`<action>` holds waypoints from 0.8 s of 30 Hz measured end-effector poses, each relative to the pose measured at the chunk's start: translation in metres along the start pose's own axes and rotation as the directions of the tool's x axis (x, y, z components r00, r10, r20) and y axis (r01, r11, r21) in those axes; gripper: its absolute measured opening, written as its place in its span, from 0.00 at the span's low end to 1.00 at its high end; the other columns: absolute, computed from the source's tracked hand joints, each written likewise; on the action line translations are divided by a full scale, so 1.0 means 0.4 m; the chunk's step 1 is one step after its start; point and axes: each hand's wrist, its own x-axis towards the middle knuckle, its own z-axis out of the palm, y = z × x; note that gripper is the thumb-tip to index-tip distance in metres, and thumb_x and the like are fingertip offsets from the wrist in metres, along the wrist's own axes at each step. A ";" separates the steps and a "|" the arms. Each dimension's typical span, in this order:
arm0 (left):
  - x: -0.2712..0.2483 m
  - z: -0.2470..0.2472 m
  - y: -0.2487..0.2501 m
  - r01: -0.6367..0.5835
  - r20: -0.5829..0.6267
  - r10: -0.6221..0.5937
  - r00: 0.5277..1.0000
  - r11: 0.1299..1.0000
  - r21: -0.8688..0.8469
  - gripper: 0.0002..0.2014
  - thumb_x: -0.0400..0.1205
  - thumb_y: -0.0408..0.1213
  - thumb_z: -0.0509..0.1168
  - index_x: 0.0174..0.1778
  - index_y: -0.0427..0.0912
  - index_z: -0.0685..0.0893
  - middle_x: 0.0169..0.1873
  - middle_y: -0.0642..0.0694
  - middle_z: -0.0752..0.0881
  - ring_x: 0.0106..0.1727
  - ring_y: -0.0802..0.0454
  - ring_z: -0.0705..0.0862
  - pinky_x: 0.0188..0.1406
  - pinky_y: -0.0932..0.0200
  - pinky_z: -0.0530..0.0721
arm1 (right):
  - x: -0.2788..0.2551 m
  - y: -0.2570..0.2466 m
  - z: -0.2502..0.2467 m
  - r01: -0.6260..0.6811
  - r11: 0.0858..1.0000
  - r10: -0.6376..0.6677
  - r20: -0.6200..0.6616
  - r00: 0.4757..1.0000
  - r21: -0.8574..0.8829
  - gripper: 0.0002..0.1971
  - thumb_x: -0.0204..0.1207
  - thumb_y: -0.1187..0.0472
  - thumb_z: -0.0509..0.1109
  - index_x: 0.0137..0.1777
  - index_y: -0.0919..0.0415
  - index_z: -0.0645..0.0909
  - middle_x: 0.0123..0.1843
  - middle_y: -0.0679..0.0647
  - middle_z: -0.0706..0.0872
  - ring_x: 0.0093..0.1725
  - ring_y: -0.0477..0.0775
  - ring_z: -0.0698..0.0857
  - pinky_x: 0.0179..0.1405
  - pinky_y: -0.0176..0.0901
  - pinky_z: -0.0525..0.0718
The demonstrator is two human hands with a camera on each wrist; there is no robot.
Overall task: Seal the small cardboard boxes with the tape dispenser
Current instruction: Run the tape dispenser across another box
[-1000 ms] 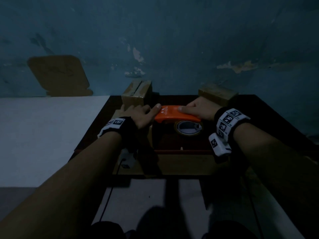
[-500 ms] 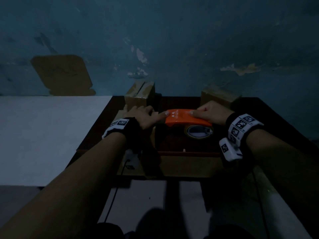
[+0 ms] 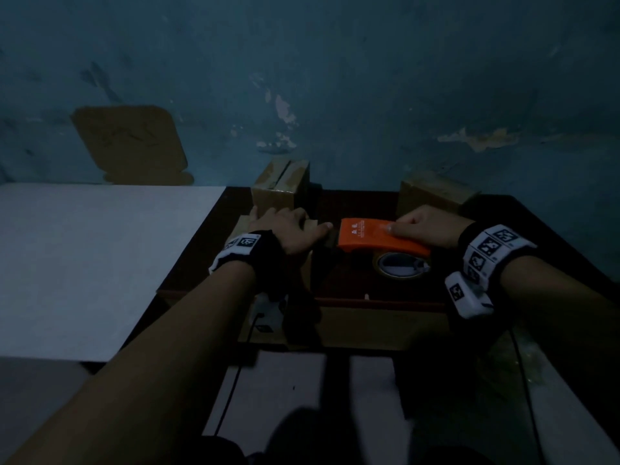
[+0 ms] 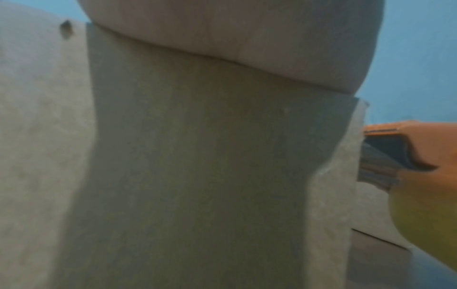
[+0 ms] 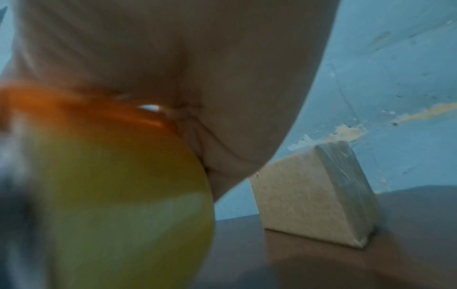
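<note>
My left hand (image 3: 288, 228) lies palm-down on a small cardboard box (image 3: 242, 226), thumb stretched toward the dispenser. The left wrist view shows the palm on the box top and the box's side (image 4: 197, 176). My right hand (image 3: 414, 226) grips the orange tape dispenser (image 3: 375, 238) from above, its fingers curled over the top. The dispenser's nose stands just right of the box. The tape roll (image 3: 401, 265) hangs under the handle, seen yellow in the right wrist view (image 5: 111, 195). Whether tape lies on the box is hidden.
Two more cardboard boxes stand at the back of the dark wooden table (image 3: 536, 229): one with parted top flaps (image 3: 281, 186) and a taped one (image 3: 432, 193), (image 5: 314, 195). A white surface (image 3: 100, 256) adjoins on the left. A blue wall rises close behind.
The dispenser and my right hand have slid to the right, away from my left thumb, which touched the dispenser's nose a second ago. My left hand stays on the box.
</note>
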 end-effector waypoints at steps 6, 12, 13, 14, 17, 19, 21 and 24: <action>0.006 0.005 -0.001 -0.004 -0.019 0.003 1.000 1.000 -0.025 0.30 0.78 0.71 0.44 0.64 0.57 0.76 0.66 0.46 0.80 0.71 0.42 0.73 0.76 0.33 0.55 | 0.010 -0.038 0.006 -0.090 0.987 0.091 0.006 0.996 -0.134 0.23 0.78 0.38 0.63 0.34 0.56 0.83 0.34 0.55 0.87 0.33 0.50 0.84 0.36 0.40 0.79; 0.008 0.009 -0.008 -0.023 -0.053 0.018 0.998 0.996 -0.092 0.23 0.83 0.60 0.40 0.54 0.57 0.78 0.60 0.46 0.83 0.65 0.43 0.77 0.73 0.36 0.58 | 0.021 -0.025 0.021 -0.110 0.986 0.116 0.043 0.992 -0.124 0.39 0.54 0.22 0.66 0.45 0.57 0.89 0.41 0.55 0.92 0.43 0.55 0.91 0.52 0.48 0.87; 0.007 0.008 -0.009 -0.028 -0.058 0.022 0.998 0.994 -0.101 0.22 0.84 0.58 0.40 0.54 0.57 0.78 0.60 0.46 0.83 0.64 0.44 0.77 0.73 0.36 0.59 | 0.023 -0.029 0.024 -0.115 0.985 0.122 0.047 0.991 -0.128 0.38 0.55 0.23 0.67 0.46 0.58 0.89 0.42 0.56 0.92 0.44 0.55 0.91 0.52 0.48 0.87; 0.007 0.008 -0.011 -0.036 -0.064 0.029 0.998 0.993 -0.112 0.21 0.84 0.56 0.40 0.54 0.57 0.79 0.60 0.47 0.83 0.63 0.45 0.77 0.73 0.36 0.60 | 0.025 -0.034 0.026 -0.124 0.982 0.131 0.046 0.990 -0.140 0.37 0.59 0.24 0.67 0.46 0.59 0.89 0.42 0.57 0.92 0.44 0.55 0.90 0.51 0.47 0.86; 0.004 0.005 -0.012 -0.056 -0.072 0.047 0.996 0.990 -0.128 0.20 0.85 0.52 0.41 0.55 0.55 0.79 0.59 0.48 0.83 0.62 0.46 0.78 0.74 0.36 0.60 | 0.035 -0.047 0.027 -0.141 0.976 0.154 0.069 0.986 -0.168 0.33 0.64 0.27 0.68 0.46 0.60 0.88 0.43 0.57 0.91 0.45 0.55 0.90 0.52 0.48 0.85; 0.005 0.006 -0.010 -0.054 -0.075 0.045 0.996 0.991 -0.123 0.20 0.85 0.51 0.42 0.57 0.55 0.79 0.59 0.48 0.83 0.62 0.46 0.78 0.73 0.36 0.61 | 0.042 -0.057 0.028 -0.133 0.973 0.151 0.082 0.985 -0.191 0.33 0.62 0.26 0.69 0.42 0.58 0.88 0.41 0.56 0.91 0.43 0.54 0.90 0.53 0.48 0.85; 0.006 0.008 -0.010 -0.053 -0.082 0.044 0.996 0.991 -0.121 0.19 0.85 0.51 0.42 0.56 0.55 0.79 0.59 0.48 0.84 0.61 0.46 0.78 0.72 0.36 0.61 | 0.050 -0.065 0.031 -0.130 0.969 0.150 0.082 0.985 -0.211 0.32 0.63 0.27 0.69 0.42 0.59 0.88 0.41 0.56 0.91 0.44 0.55 0.90 0.53 0.48 0.85; 0.011 0.016 -0.013 -0.058 -0.113 0.045 0.993 0.991 -0.119 0.19 0.84 0.51 0.42 0.54 0.55 0.79 0.58 0.47 0.84 0.60 0.45 0.79 0.71 0.36 0.62 | 0.065 -0.078 0.044 -0.143 0.958 0.167 0.082 0.982 -0.248 0.32 0.65 0.28 0.70 0.45 0.59 0.88 0.42 0.56 0.91 0.45 0.55 0.90 0.53 0.47 0.85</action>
